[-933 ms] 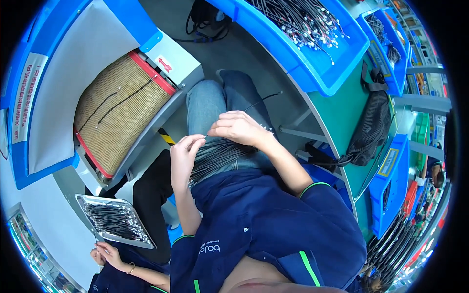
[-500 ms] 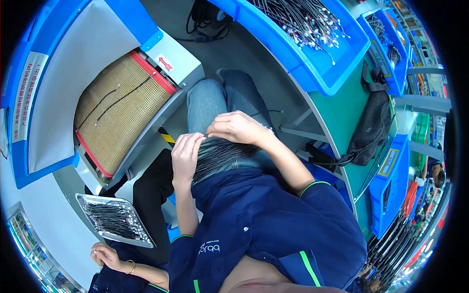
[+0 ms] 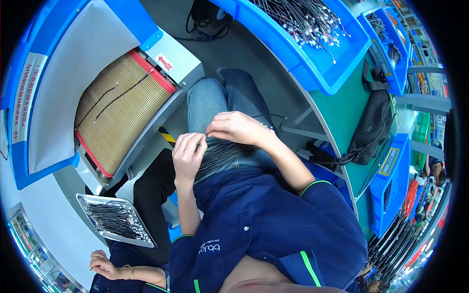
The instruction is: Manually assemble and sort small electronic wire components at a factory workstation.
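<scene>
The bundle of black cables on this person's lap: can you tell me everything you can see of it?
The bundle of black cables is made of many thin, plastic-looking strands lying loosely side by side. It slants across the lap of the blue jeans, just beyond the navy top. A few small pale ends show near the right wrist. The right hand covers part of it from view; whether they touch I cannot tell.

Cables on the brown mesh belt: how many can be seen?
2: the left cable and, apart from it, the right cable, both black, lying on the mesh belt. Others may be hidden behind the grey sheet.
</scene>
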{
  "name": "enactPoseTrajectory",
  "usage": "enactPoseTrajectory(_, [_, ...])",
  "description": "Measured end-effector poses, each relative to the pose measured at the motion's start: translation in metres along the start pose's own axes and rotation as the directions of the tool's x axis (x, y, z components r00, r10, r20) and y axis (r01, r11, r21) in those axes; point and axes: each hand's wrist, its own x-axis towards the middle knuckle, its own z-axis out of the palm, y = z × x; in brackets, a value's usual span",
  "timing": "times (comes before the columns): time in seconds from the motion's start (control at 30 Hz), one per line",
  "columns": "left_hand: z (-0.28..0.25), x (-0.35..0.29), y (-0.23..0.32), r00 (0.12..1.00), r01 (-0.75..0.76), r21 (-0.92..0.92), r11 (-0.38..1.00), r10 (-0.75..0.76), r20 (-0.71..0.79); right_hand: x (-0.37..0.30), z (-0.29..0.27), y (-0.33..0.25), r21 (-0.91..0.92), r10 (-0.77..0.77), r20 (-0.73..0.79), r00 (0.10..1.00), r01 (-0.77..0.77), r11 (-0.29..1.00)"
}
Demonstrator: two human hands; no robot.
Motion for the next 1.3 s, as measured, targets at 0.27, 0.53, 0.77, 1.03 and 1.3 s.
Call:
enactPoseTrajectory(0.27, [0.002, 0.005, -0.002, 0.999, 0.015, -0.058, 0.998, -0.018, -0.045, 0.000, -0.008, 0.002, 0.011, -0.038, -0.041, 0.998, 0.038, 0.999])
enactPoseTrajectory(0.53, [0.005, 0.005, -0.009, 1.000, -0.020, 0.015, 1.000, 0.021, -0.014, -0.003, -0.006, 0.007, -0.023, 0.008, -0.058, 0.998, -0.010, 1.000])
enactPoseTrajectory(0.77, [0.000, 0.000, -0.021, 0.999, 0.050, 0.060, 0.997, -0.049, -0.014, -0.009, -0.021, 0.017, -0.122, 0.068, -0.076, 0.995, -0.077, 0.990])
enactPoseTrajectory(1.03, [0.004, 0.000, -0.016, 0.993, 0.120, 0.004, 0.993, -0.121, 0.018, 0.002, -0.003, 0.011, -0.132, -0.045, -0.074, 0.996, 0.035, 0.991])
enactPoseTrajectory(1.3, [-0.005, -0.001, -0.019, 0.991, 0.128, 0.069, 0.989, -0.126, -0.036, -0.004, -0.010, 0.022, -0.245, -0.067, -0.133, 0.989, 0.033, 0.969])
